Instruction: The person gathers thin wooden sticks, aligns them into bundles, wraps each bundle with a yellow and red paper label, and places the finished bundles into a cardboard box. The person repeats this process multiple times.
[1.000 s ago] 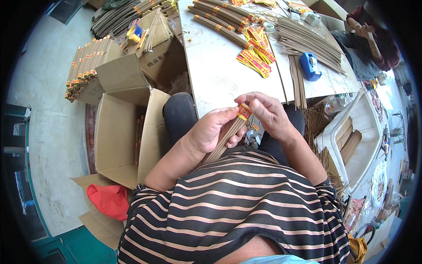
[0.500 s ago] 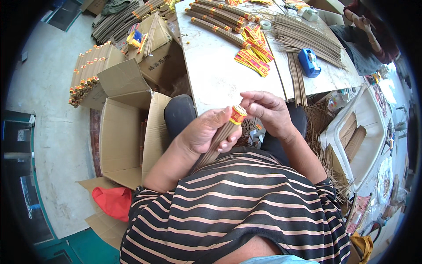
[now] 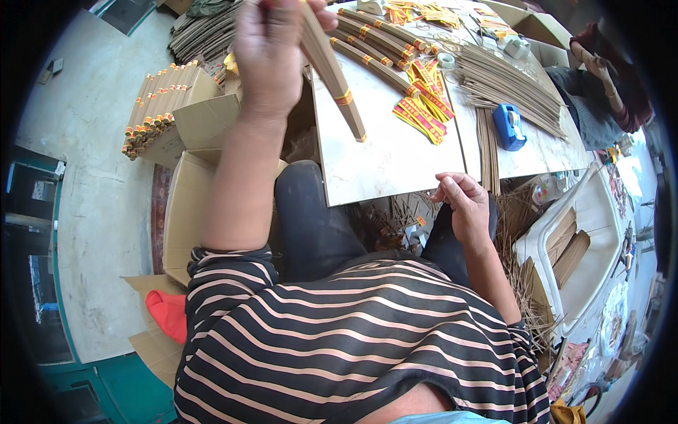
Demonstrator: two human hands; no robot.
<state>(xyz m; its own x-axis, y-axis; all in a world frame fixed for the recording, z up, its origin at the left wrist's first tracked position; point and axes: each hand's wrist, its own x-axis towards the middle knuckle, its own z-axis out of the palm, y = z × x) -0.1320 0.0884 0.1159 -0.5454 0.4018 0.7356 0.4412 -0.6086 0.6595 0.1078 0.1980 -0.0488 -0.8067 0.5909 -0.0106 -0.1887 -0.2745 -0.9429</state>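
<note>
- Stick bundle (image 3: 331, 71): 12 o'clock, tilted over the table (image 3: 353, 175), upper part clamped in left hand (image 3: 272, 60).
- Right hand (image 3: 466, 207): 3 o'clock, apart, fingers curled; cannot tell if pinching.
- Probably light, stiff, brittle; grip around paper band (image 3: 344, 98).

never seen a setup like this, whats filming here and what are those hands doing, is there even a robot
No robot here: these are a person's own bare hands. Every picture comes from one wide fisheye camera worn on that person's head, looking down, so straight edges bend toward the rim. The left hand is raised and grips a banded bundle of what look like incense sticks. The right hand is near the edge of the white table, fingers bent; nothing shows in it. On the table lie more banded bundles, red-and-yellow paper strips, loose sticks, a tape roll and a blue tape dispenser.
</note>
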